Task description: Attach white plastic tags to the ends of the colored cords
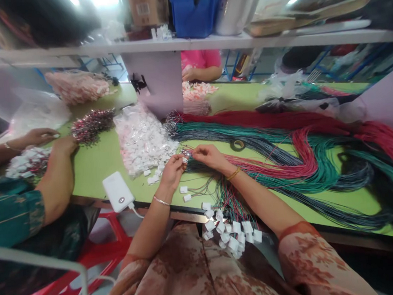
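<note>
My left hand (173,171) is closed in a pinch on a small white plastic connector (184,160), only partly visible between the fingertips. Close beside it, my right hand (211,157) pinches thin wire ends (190,150); which wire it grips is too small to make out. Under and behind the right hand run bundles of red wires (267,165), green wires (289,183) and dark grey wires (272,150). Left of my hands lies a clear bag of white connectors (142,136). Wired connectors (233,236) hang in a cluster over the table's front edge.
A white power bank (117,191) with a cable lies at the front left. A roll of black tape (238,144) sits among the wires. At left are a co-worker's arms (58,164); another person's hand (190,73) shows across the table. A shelf (208,43) spans above.
</note>
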`<state>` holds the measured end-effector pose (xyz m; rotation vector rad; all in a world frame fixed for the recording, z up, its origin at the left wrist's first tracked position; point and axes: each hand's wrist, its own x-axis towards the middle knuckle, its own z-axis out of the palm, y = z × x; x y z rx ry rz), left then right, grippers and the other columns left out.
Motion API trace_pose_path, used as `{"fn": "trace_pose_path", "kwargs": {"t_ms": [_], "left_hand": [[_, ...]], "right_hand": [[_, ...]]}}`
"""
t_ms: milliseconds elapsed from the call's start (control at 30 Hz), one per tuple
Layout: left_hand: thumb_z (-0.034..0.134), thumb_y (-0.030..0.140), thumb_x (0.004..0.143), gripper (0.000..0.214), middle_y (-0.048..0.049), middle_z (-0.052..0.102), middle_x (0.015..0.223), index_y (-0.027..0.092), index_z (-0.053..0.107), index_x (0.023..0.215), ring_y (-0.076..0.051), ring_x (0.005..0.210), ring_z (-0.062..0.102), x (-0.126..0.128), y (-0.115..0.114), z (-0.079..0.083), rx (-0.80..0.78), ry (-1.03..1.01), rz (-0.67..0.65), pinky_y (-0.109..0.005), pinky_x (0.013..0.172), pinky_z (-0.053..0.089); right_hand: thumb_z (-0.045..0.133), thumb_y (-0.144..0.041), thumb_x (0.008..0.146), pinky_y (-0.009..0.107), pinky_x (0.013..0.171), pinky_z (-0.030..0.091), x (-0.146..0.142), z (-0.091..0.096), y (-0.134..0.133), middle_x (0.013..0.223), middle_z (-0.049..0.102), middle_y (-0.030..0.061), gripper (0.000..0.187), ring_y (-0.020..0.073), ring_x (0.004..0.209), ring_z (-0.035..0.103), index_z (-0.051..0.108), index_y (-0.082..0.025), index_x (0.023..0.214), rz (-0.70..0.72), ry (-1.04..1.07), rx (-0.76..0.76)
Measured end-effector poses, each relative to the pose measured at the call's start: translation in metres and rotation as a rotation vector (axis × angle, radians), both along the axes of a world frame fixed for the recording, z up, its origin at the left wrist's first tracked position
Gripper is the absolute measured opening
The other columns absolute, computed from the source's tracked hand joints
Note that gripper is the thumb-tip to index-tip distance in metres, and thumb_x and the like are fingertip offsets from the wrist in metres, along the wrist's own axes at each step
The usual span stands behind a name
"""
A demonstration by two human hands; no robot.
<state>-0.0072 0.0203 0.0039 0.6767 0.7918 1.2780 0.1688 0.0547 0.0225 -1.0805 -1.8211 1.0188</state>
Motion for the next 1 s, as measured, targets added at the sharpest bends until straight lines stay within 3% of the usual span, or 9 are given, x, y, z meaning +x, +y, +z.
{"fn": "trace_pose_path", "kwargs": {"t_ms": [200,367,600,833,1000], "left_hand": [[0.073,0.019,0.071,0.018,-0.0040,0.067,0.091,0.015,0.060,0.083,-0.008,0.068,0.056,0.000,0.001,-0.003,0.009,-0.013,-0.039,-0.022,0.066,0.044],[0.075,0.023,0.070,0.021,-0.0045,0.068,0.092,0.015,0.060,0.084,-0.008,0.069,0.056,0.001,0.000,-0.001,0.031,0.034,-0.033,-0.021,0.066,0.044],[0.077,0.027,0.065,0.025,-0.0025,0.068,0.084,0.014,0.066,0.084,-0.007,0.065,0.053,0.009,-0.004,-0.004,0.076,0.259,0.047,-0.021,0.065,0.043],[0.077,0.025,0.063,0.026,-0.0014,0.067,0.072,0.014,0.071,0.087,-0.006,0.058,0.050,0.011,-0.001,-0.008,0.014,0.208,0.095,-0.021,0.058,0.040],[0.076,0.028,0.066,0.026,-0.0030,0.069,0.084,0.015,0.072,0.088,-0.008,0.065,0.053,0.013,-0.002,-0.008,0.080,0.230,0.171,-0.021,0.064,0.043]], "right_hand": [[0.057,-0.033,0.069,0.022,0.052,0.026,-0.002,-0.002,-0.009,0.053,0.043,-0.0054,0.019,0.0076,0.052,0.033,0.060,-0.015,0.067,-0.046,-0.051,-0.029],[0.054,-0.033,0.066,0.022,0.051,0.026,-0.006,-0.001,-0.012,0.053,0.042,-0.0048,0.018,0.0076,0.052,0.032,0.056,-0.015,0.060,-0.096,-0.061,-0.057],[0.054,-0.032,0.067,0.020,0.049,0.028,-0.011,-0.011,-0.015,0.053,0.045,-0.0050,0.016,0.0075,0.051,0.035,0.053,-0.016,0.062,-0.063,-0.003,-0.136],[0.053,-0.038,0.074,0.022,0.052,0.029,-0.013,-0.012,-0.020,0.055,0.048,-0.0028,0.024,0.0089,0.053,0.037,0.055,-0.016,0.064,-0.065,-0.083,0.017],[0.053,-0.039,0.070,0.021,0.050,0.030,-0.014,-0.015,-0.014,0.055,0.046,-0.0041,0.023,0.0081,0.051,0.036,0.053,-0.016,0.064,-0.108,0.025,-0.176]]}}
